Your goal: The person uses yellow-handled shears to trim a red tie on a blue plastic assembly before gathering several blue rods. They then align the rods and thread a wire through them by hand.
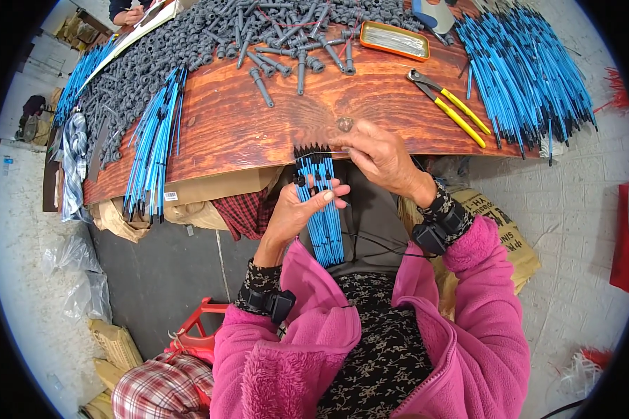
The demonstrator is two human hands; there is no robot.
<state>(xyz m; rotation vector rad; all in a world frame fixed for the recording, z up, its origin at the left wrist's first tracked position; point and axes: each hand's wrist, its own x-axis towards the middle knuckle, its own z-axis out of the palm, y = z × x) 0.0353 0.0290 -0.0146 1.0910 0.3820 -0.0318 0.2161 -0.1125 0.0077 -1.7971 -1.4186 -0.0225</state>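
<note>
My left hand (pixel 295 208) is closed round a bundle of thin blue rods (pixel 326 237) with black tips, at the table's near edge. The tips point away from me in a row, and the lower ends hang over my lap. My right hand (pixel 381 155) is closed in a pinch just right of the tips. From its fingers a thin metal wire (pixel 323 152) runs across the black tips. Whether the wire goes through the rods or lies over them I cannot tell.
Grey plastic fittings (pixel 258 42) are heaped at the back. An open tin of metal wires (pixel 395 42) and yellow-handled pincers (pixel 454 108) lie right of centre. More blue rods lie in a big pile (pixel 531 77) at right and a smaller bunch (pixel 157 143) at left. A red stool (pixel 197 332) stands lower left.
</note>
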